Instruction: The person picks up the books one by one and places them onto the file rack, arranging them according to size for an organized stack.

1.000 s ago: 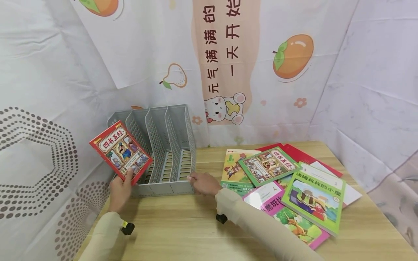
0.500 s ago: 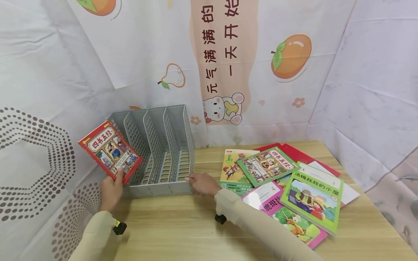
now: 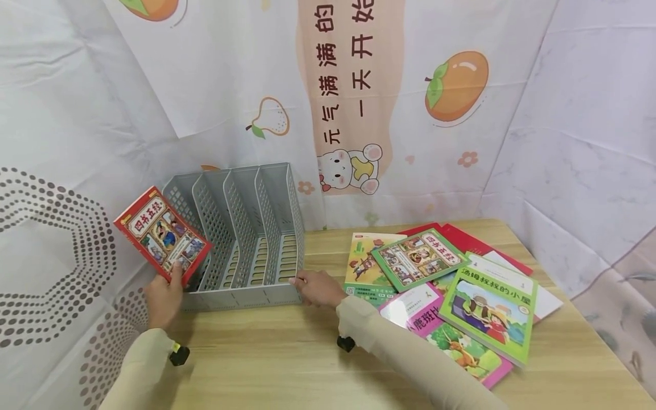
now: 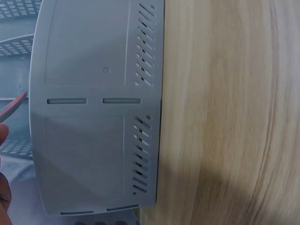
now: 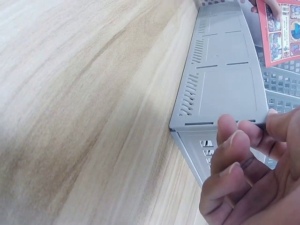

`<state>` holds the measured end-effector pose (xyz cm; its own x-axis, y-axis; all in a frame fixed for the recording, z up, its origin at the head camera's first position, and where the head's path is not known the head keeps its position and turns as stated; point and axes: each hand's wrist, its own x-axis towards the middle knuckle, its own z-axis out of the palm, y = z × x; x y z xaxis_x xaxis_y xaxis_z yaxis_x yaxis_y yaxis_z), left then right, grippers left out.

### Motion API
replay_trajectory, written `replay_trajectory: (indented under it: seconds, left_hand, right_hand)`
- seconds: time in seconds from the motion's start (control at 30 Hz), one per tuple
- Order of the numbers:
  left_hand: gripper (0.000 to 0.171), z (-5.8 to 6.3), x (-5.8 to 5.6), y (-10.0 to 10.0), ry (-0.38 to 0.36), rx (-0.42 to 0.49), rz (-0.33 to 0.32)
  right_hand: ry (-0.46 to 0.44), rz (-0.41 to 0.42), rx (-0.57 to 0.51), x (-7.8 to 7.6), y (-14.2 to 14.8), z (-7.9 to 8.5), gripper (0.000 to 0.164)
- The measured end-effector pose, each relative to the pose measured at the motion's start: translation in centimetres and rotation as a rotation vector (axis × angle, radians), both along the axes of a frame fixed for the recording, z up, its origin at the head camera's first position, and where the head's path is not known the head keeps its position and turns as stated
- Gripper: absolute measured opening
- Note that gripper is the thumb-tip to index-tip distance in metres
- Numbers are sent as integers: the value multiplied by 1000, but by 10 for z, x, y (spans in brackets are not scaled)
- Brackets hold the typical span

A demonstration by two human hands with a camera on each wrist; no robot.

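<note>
My left hand (image 3: pixel 164 299) grips a red comic-style book (image 3: pixel 163 232) by its lower edge, thumb on the front cover. The book is tilted, over the leftmost compartment of a grey desktop file rack (image 3: pixel 241 297); whether its bottom touches the rack I cannot tell. In the left wrist view only the book's red edge (image 4: pixel 14 107) shows, at the far left. With thumb and fingertips my right hand (image 3: pixel 320 289) pinches the rack's front right corner. The right wrist view shows that hand (image 5: pixel 253 173) at the corner, several fingers bent below the rim.
On the right of the wooden table (image 3: pixel 277 353) lies a loose pile: a green comic-style book (image 3: pixel 420 257), a light green storybook (image 3: pixel 487 313), a pink book (image 3: pixel 463 347) and a yellow-green book (image 3: pixel 366 265). A printed cloth wall (image 3: pixel 215 68) stands close behind the rack.
My left hand has moved the red book leftward, from in front of the rack's left compartments to its left end. My right hand keeps its hold on the rack's corner.
</note>
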<state>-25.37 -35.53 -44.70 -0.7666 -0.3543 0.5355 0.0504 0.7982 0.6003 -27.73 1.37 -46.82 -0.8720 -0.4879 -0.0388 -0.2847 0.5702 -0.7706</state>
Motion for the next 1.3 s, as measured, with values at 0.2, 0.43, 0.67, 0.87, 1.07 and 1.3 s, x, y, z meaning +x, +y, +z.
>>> replay_trajectory:
  seconds: [0.2,0.43,0.67,0.87,1.07,1.3]
  left_hand:
    - [57,1,-1,-7,21,-49,37]
    - [58,-1,-1,-17,-21,-73,59]
    - [60,-4,-5,-23,31,-113,68]
    - [59,-5,-13,-17,-59,-186,33]
    - [56,-7,-25,-17,-149,-226,7]
    - [58,-7,-32,-22,-251,-186,24]
  right_hand:
    - [4,-1,-17,3,0,4,32]
    - [-16,-5,-29,7,0,3,29]
    - [-41,-10,-43,4,2,3,32]
    - [-52,-9,-67,3,5,4,42]
    - [-92,-28,-102,4,6,4,41]
    - [-243,-77,-234,5,5,-2,49]
